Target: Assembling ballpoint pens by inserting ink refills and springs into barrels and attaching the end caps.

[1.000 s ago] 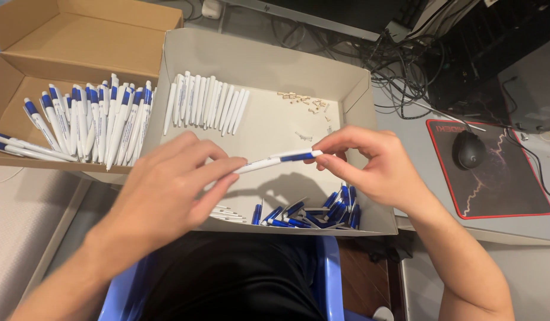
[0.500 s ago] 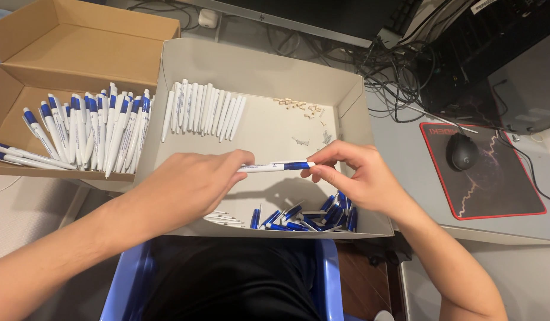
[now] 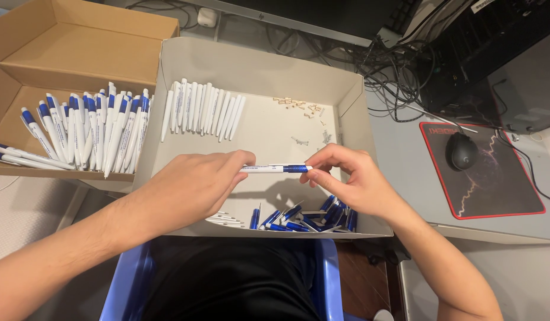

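Note:
Both hands hold one white pen with a blue end (image 3: 275, 169) level above a shallow white box (image 3: 346, 101). My left hand (image 3: 191, 187) grips its white barrel end and my right hand (image 3: 352, 178) pinches its blue end. In the box lie a row of white pen barrels (image 3: 200, 110) at the back left, small springs (image 3: 298, 106) at the back, blue pen parts (image 3: 304, 217) at the front and thin white refills (image 3: 224, 219) at the front left.
A brown cardboard box (image 3: 79, 47) at the left holds several finished white-and-blue pens (image 3: 84, 128). A black mouse (image 3: 462, 150) sits on a red-edged mouse pad (image 3: 512, 196) at the right. Cables (image 3: 399, 65) tangle behind. A blue bin rim (image 3: 325, 279) is at my lap.
The pen has come from a slight tilt to level and sits lower over the box. Both hands stayed on its ends, and the view shifted a little.

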